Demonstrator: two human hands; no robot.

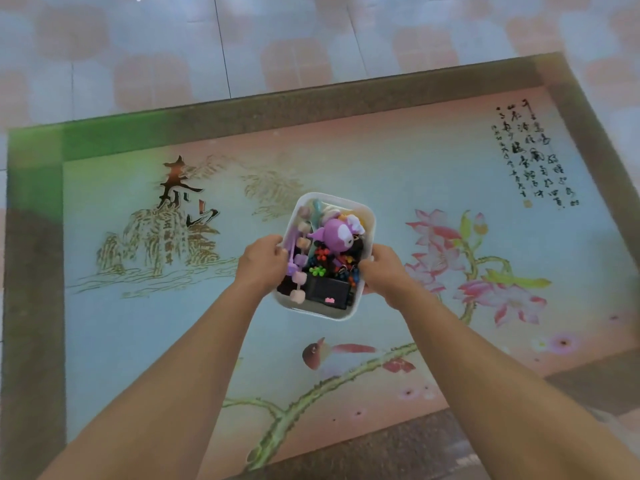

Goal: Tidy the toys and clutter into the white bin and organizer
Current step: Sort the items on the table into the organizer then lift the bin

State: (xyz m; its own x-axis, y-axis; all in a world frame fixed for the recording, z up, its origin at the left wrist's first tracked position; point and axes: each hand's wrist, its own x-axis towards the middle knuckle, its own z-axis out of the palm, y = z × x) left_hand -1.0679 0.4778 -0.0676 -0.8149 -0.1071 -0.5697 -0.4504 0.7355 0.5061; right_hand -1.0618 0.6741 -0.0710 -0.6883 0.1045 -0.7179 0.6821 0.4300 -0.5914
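Both forearms reach forward over a printed mat [381, 174]. Left hand [263, 263] and right hand [384, 271] clamp opposite long sides of the white bin [313, 311], fingers curled over the rim, thumbs pressing the walls. A two-sided hold likely keeps the loaded bin level.

Between the hands: a black box [327, 289] at the near end, small coloured connector pieces [318, 270] just beyond it, a lilac bead toy [299, 258] along the left-hand side.

Past the grip: a purple cartoon figure [337, 237] on top of the pile.

Mat around the bin shows no loose toys; collecting seems nearly done. No organizer in view.
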